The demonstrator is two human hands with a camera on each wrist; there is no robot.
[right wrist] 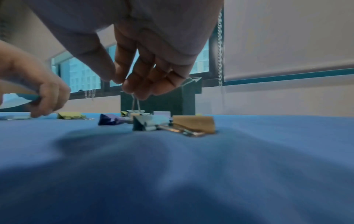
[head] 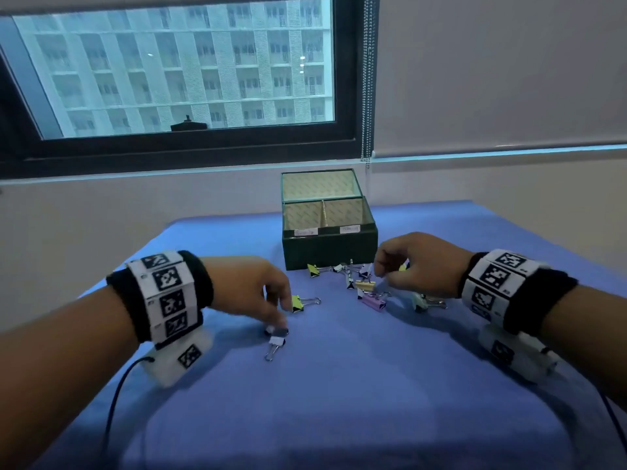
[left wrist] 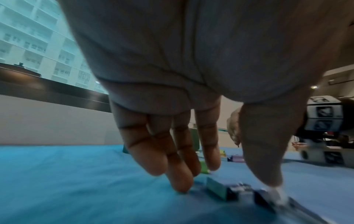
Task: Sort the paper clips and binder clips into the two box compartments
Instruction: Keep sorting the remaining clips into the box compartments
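Note:
A dark green box [head: 329, 252] stands open at the back, its two compartments showing only lining. Binder clips lie in a heap [head: 359, 283] in front of it. My right hand [head: 381, 273] hovers over the heap and pinches the wire handles of a pale binder clip [right wrist: 138, 112], whose body still sits among the others. My left hand [head: 276, 329] reaches down with straight fingers over a small white binder clip [head: 276, 341]. Its thumb [left wrist: 268, 174] touches that clip [left wrist: 275, 195] and its fingertips [left wrist: 180, 186] touch the cloth. No paper clips can be made out.
A yellow-and-black clip [head: 298, 303] lies just right of my left hand. A pink clip [head: 373, 301] and a pale clip [head: 420, 303] lie below my right hand. The blue cloth [head: 339, 401] is rumpled, and a wall and window sit close behind the box.

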